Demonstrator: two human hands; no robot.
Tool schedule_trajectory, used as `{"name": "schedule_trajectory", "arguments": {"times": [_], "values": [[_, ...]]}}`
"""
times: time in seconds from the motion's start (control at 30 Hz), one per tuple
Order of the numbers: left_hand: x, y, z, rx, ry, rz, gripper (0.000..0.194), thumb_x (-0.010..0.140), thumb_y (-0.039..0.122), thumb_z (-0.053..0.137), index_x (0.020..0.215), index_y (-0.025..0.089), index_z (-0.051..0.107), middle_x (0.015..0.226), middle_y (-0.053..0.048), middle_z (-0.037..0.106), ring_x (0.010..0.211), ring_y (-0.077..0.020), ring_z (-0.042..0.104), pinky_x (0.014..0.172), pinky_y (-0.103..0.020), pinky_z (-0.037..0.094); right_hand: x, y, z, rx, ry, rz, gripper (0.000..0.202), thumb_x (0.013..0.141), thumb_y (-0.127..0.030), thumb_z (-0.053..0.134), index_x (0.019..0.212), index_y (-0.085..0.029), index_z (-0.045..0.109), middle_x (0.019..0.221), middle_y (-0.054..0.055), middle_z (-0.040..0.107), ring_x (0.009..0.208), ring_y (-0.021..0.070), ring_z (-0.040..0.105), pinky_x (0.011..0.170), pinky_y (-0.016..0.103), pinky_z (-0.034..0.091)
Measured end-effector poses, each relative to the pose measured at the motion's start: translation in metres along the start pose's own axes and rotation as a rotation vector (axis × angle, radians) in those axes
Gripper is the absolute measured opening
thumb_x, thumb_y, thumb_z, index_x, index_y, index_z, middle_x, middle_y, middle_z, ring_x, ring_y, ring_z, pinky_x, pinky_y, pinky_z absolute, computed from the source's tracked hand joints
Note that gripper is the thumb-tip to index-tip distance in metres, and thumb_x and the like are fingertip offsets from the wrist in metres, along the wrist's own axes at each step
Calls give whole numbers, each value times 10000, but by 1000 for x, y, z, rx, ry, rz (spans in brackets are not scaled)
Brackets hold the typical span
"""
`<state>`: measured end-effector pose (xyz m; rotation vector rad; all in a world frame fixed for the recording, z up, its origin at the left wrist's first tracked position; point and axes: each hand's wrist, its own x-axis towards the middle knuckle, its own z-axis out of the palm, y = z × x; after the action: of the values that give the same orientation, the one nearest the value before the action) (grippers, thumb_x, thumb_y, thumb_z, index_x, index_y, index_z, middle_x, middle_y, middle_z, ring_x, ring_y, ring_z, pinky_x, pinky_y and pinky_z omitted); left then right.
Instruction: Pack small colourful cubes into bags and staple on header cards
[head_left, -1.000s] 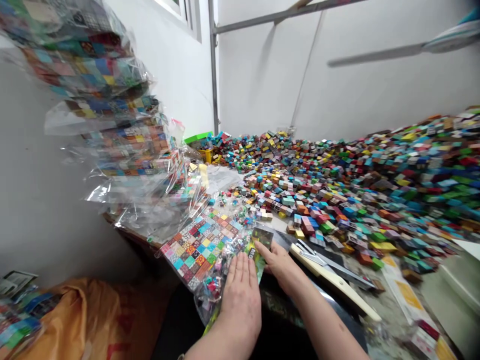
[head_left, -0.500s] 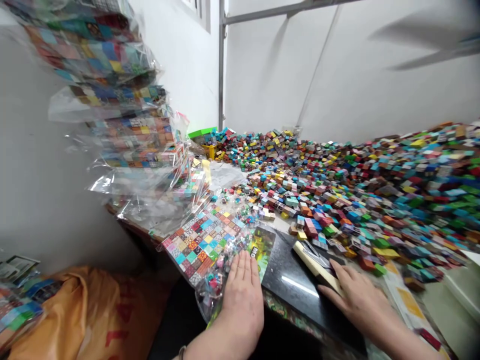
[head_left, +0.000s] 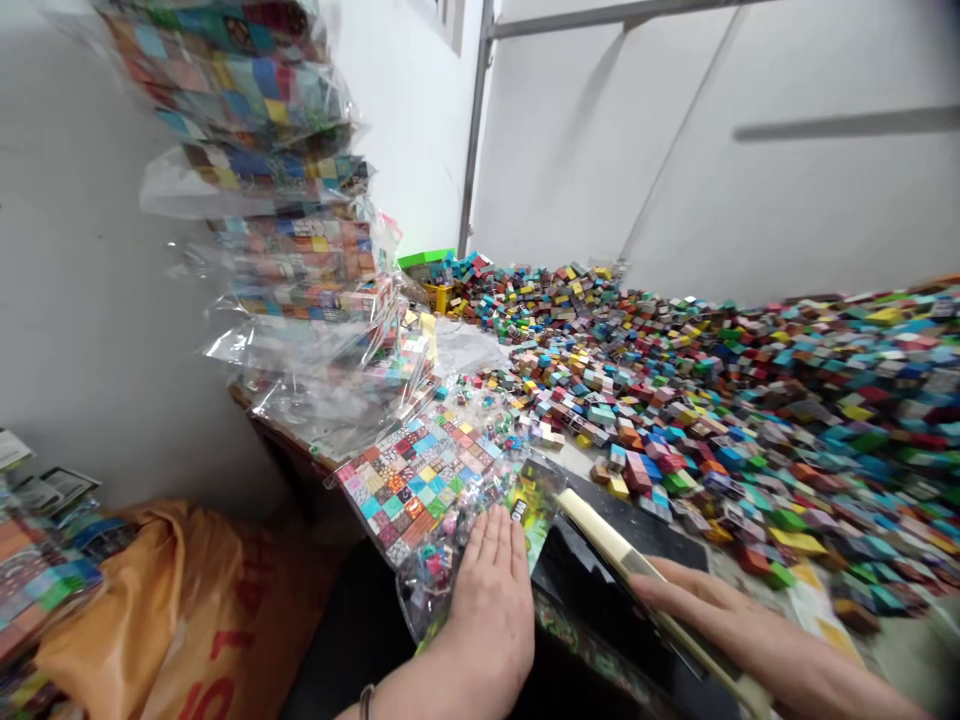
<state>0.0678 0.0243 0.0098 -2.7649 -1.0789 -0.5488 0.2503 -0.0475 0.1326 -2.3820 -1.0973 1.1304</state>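
We see our left hand (head_left: 491, 600) pressed flat, fingers spread, on the clear plastic bag of small colourful square tiles (head_left: 427, 485) at the table's edge; our right hand (head_left: 697, 600) grips the long cream-coloured ruler (head_left: 611, 545) alongside.

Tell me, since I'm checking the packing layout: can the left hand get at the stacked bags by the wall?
Probably yes: the left hand lies flat on a clear bag, and the stack rises just beyond it with nothing between.
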Motion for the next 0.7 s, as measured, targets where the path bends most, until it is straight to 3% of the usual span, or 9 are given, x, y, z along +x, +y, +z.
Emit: {"name": "schedule_trajectory", "arguments": {"times": [0.2, 0.37, 0.57, 0.7], "values": [[1, -1, -5, -38, -36, -7, 464, 827, 230, 359, 1215, -3, 461, 1273, -230, 420, 1190, -324, 379, 988, -413, 359, 3, -19, -8, -30, -50, 9, 615, 522, -672, 450, 927, -278, 692, 1215, -27, 540, 1184, 262, 413, 984, 304, 334], [1, -3, -8, -35, -83, 0, 459, 845, 216, 341, 1239, -3, 429, 1294, -226, 397, 1208, -315, 361, 1003, -416, 334, 8, -20, -13, -11, -38, -19, 460, 532, -604, 488, 824, -321, 704, 1169, -44, 571, 1177, 271, 421, 946, 302, 379], [1, -3, -11, -49, -111, -5, 468, 849, 227, 339, 1251, -1, 413, 1310, -224, 372, 1218, -316, 344, 1005, -419, 330, -4, -39, -17, 14, -6, 27, 481, 443, -633, 488, 697, -283, 696, 1130, 17, 603, 1175, 305, 417, 920, 329, 416], [1, -3, -11, -62, -110, -7, 467, 851, 223, 336, 1258, 5, 405, 1311, -218, 374, 1219, -312, 340, 1011, -418, 318, 5, -32, -18, -38, 12, 8, 515, 477, -638, 516, 782, -269, 706, 1162, 23, 582, 1155, 313, 438, 955, 359, 380]]}}
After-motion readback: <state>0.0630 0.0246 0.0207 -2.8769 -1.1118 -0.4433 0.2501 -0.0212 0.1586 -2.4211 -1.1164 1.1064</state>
